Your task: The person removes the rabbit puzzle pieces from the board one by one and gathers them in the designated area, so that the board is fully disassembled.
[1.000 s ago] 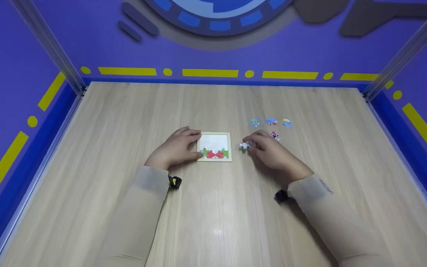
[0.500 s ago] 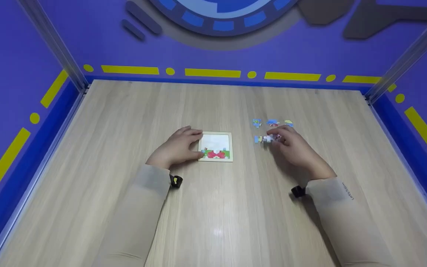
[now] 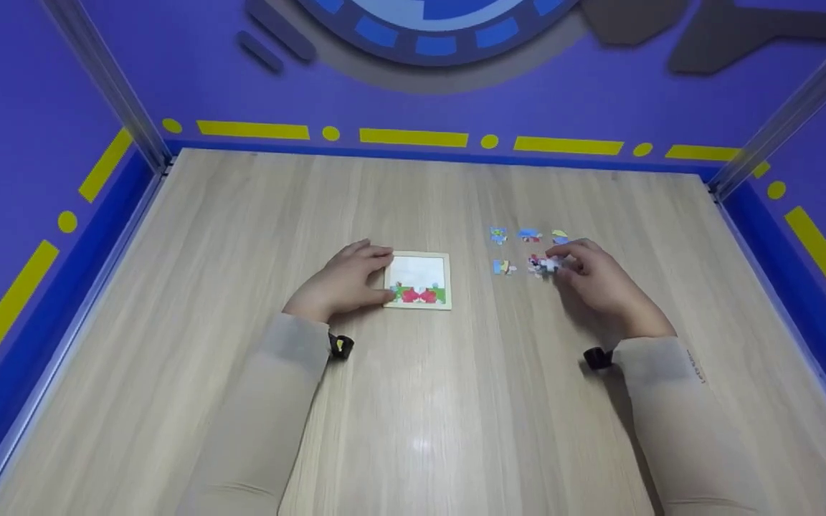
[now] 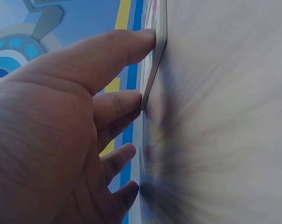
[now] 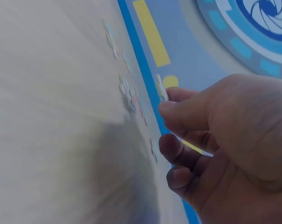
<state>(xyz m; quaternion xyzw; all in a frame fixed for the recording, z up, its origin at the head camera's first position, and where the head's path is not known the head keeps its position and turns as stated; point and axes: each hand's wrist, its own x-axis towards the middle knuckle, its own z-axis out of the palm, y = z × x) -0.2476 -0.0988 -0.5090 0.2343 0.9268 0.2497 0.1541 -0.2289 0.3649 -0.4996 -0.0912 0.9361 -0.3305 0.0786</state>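
Note:
My left hand (image 3: pixel 345 281) rests at the left edge of a small square puzzle frame (image 3: pixel 449 279). Its thumb lies on the frame's near left corner and its index finger touches the far left corner, both fairly straight. Red and green pieces (image 3: pixel 419 294) fill the frame's near strip; the rest of its base is white. With thumb and index finger, my right hand (image 3: pixel 599 283) pinches a whitish jigsaw piece (image 5: pixel 161 87), raised off the table in the right wrist view. Just left of those fingertips lies a red and dark jigsaw piece (image 3: pixel 534 264), partly covered in the head view.
Three blue-toned pieces lie in a back row: a left one (image 3: pixel 499 235), a middle one (image 3: pixel 530 235) and a right one (image 3: pixel 560 236). A blue and yellow piece (image 3: pixel 504 267) lies nearer. Blue walls (image 3: pixel 413 107) border the wooden table (image 3: pixel 413 401).
My right hand has carried the pinched piece rightward, from beside the frame to the group of loose pieces. The blue and yellow piece has come into view. My left hand stays at the frame.

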